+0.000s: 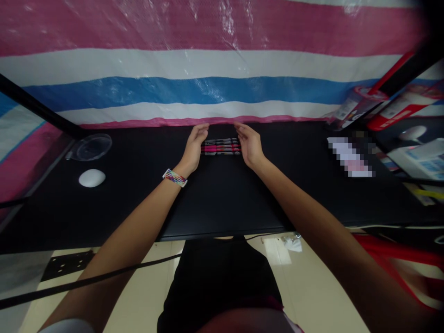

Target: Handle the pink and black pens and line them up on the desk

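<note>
Near the worktop's (222,199) far edge, left hand (193,147) and right hand (250,146), spread open, bracket the pens (221,146); equal inward pressure should keep them square.

Two hands (192,149) (250,145), one pen row (221,146), one clear dish (92,146), one white oval (92,178), two canisters (357,107) (404,107)

table (222,194): matt black, smooth | tarp (222,69): glossy woven plastic, crinkled | pens (221,146): glossy plastic | wristband (175,177): woven cloth

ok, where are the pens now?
Head view: the pens lie side by side far across the table, centred between the left hand and right hand, near the striped tarp.
</note>
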Motion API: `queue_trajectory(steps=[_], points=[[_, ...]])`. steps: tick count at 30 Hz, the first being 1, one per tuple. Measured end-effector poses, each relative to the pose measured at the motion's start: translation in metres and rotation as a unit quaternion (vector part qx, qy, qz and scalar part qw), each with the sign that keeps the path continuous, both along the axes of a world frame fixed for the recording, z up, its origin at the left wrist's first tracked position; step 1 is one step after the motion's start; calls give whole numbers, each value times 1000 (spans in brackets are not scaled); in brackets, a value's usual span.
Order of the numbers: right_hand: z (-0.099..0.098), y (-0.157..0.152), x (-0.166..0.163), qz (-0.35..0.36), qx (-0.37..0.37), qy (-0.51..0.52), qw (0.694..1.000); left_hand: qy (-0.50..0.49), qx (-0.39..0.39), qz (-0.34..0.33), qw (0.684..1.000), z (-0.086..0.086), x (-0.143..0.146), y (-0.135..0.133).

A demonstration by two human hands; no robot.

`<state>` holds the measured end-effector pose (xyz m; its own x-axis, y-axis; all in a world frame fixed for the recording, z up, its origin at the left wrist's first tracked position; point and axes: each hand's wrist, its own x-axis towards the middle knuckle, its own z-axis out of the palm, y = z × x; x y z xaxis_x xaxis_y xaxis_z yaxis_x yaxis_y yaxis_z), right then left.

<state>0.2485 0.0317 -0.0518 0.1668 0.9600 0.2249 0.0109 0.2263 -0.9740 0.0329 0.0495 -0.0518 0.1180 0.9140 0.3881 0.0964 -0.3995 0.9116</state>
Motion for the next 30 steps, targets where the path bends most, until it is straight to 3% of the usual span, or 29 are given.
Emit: queue_trajectory(steps=[6,13,17,19,23,26,30], points=[[2,-2,3,4,-16,1,1000,29,14,-7,999,4,-5,-6],[0,-4,-4,-17,-4,53,998,-22,-12,-14,1000,12,0,-16],[7,-14,-4,-41,57,-71,995,-12,-4,-6,1000,13,0,-16],[15,-24,-5,-39,128,-194,972,20,12,6,1000,13,-1,-16],[31,-48,-10,28,240,-387,890,91,53,31,994,15,-7,-21],[38,-59,-17,95,273,-444,848,115,78,44,989,16,-9,-26],[39,-64,-21,152,284,-464,825,134,89,49,986,18,-11,-29]])
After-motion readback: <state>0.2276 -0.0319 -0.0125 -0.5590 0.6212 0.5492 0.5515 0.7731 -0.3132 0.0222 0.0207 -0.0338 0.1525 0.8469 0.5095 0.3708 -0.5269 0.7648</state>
